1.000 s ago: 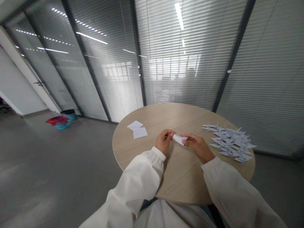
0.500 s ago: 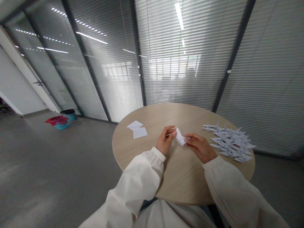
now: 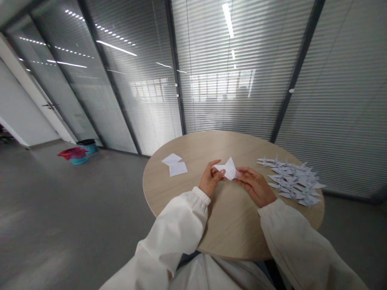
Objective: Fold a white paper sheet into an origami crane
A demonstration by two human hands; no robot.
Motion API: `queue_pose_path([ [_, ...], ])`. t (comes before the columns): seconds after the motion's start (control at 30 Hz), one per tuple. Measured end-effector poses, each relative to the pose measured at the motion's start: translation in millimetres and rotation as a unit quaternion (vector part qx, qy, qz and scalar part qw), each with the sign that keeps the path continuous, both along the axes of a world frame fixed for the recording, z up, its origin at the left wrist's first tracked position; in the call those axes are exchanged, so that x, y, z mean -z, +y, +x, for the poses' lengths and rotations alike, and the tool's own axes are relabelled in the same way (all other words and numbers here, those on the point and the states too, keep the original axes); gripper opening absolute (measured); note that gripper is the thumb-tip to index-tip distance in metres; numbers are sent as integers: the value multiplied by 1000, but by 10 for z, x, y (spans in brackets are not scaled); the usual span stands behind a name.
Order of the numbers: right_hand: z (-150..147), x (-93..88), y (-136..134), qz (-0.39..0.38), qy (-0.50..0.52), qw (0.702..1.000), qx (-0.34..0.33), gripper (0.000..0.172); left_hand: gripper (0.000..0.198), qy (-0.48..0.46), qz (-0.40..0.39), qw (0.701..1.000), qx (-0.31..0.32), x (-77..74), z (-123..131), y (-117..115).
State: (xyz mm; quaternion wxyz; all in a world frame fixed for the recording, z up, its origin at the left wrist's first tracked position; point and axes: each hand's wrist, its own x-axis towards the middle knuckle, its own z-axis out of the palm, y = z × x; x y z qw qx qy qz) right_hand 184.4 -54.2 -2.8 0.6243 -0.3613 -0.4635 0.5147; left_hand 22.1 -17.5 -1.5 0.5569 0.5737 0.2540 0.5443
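A small white folded paper piece (image 3: 228, 169) is held over the middle of a round wooden table (image 3: 229, 225). My left hand (image 3: 210, 179) pinches its left tip, and my right hand (image 3: 254, 185) pinches its right side. The paper stands up with a pointed flap raised between my hands. Both arms wear white sleeves.
A pile of several folded white paper cranes (image 3: 292, 181) lies on the table's right side. Two flat white paper squares (image 3: 175, 164) lie on its left side. Glass walls with blinds stand behind. Bins (image 3: 79, 152) sit on the grey floor at the far left.
The paper lay low and flat between my hands; now it has been turned up and opened out, with a pointed flap raised. Both hands stayed almost in place.
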Motion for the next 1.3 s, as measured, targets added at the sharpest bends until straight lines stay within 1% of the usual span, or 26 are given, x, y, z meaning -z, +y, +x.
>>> queue_pose_path([
  [0.1, 1, 11, 12, 20, -80, 995, 59, 27, 66, 0, -10, 1000, 7, 12, 7, 16],
  [0.2, 7, 17, 23, 64, -149, 981, 108, 34, 68, 21, -14, 1000, -1, 26, 19, 24],
  [0.27, 3, 6, 16, 97, -180, 972, 118, 42, 65, 39, -8, 999, -12, 30, 21, 27],
  [0.33, -7, -12, -1, 123, -221, 960, 119, 45, 60, 60, 5, 998, -23, 28, 17, 27],
  [0.47, -25, -43, -31, 154, -289, 939, 107, 35, 52, 88, 30, 995, -38, 9, 3, 16],
  [0.57, -24, -43, -32, 149, -291, 940, 97, 32, 49, 93, 37, 994, -42, -11, 0, 3],
  [0.7, -9, -21, -17, 116, -275, 949, 101, 35, 47, 88, 40, 994, -47, -34, 4, -7],
  [0.8, 0, -10, -10, 110, -257, 954, 108, 35, 46, 73, 40, 995, -53, -54, 4, -12],
  [0.93, 5, -19, -13, 116, -252, 951, 137, 32, 45, 55, 54, 995, -57, -80, -4, -14],
  [1.07, 6, -28, -13, 110, -250, 945, 180, 32, 48, 42, 70, 993, -81, -85, -9, -9],
  [1.3, 7, -15, -3, 116, -246, 939, 210, 33, 36, 31, 87, 993, -77, -55, -5, 2],
])
